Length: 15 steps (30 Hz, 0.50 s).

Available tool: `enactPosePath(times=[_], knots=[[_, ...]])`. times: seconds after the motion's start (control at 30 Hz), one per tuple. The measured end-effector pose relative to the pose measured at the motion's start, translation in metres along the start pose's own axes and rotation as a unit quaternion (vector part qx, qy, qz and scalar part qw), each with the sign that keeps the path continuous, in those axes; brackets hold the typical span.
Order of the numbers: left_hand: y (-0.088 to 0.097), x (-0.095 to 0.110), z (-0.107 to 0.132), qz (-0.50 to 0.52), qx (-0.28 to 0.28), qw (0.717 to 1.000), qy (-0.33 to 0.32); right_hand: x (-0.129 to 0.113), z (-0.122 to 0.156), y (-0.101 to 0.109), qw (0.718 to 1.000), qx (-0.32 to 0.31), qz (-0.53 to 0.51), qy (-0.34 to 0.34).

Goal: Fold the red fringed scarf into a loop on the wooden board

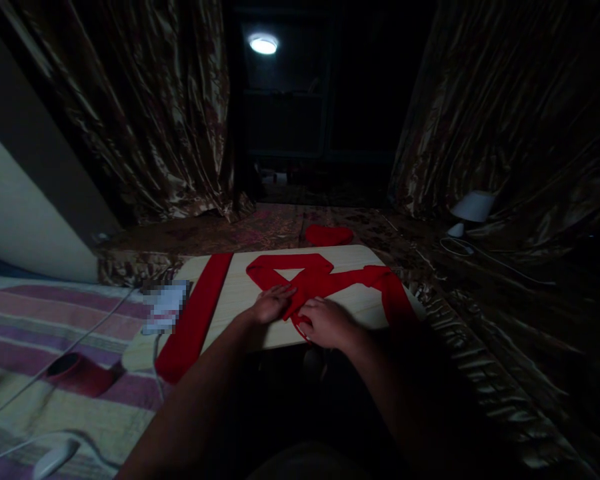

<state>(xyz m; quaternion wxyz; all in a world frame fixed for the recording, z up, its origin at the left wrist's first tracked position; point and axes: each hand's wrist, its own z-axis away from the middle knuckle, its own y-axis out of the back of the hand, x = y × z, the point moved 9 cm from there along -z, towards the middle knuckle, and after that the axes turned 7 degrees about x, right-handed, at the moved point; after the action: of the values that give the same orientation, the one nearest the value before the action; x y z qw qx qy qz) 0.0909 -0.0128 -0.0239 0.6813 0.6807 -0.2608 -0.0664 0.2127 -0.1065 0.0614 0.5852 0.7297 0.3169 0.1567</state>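
Note:
A red cloth (325, 279) lies folded into crossing bands on a light wooden tabletop (240, 293). My left hand (273, 303) rests on its near left part with the fingers stretched flat. My right hand (325, 321) lies just to the right on the near end of the cloth, fingers curled down onto it. A second long red strip (197, 317) runs along the left side of the tabletop and hangs over the near edge.
A small blurred flat object (166, 305) sits at the table's left corner with a white cable. A striped blanket (40, 373) holds a dark red cup (77, 372). Another red piece (329, 234) lies behind the table. Shiny curtains (145, 113) hang around; a white lamp (471, 210) lies at right.

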Motion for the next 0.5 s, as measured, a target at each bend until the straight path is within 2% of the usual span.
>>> enactPosePath(times=[0.1,0.2,0.5], knots=[[0.002,0.002,0.001,0.007,-0.001,1.0,-0.004,0.002,0.0,-0.014,1.0,0.005,0.003,0.005],[0.002,0.003,0.002,0.01,-0.01,1.0,0.001,0.004,0.002,-0.02,1.0,0.011,0.005,0.008],[-0.001,-0.001,-0.001,-0.003,0.015,0.999,-0.038,0.006,-0.003,-0.017,0.999,0.042,-0.011,0.004]])
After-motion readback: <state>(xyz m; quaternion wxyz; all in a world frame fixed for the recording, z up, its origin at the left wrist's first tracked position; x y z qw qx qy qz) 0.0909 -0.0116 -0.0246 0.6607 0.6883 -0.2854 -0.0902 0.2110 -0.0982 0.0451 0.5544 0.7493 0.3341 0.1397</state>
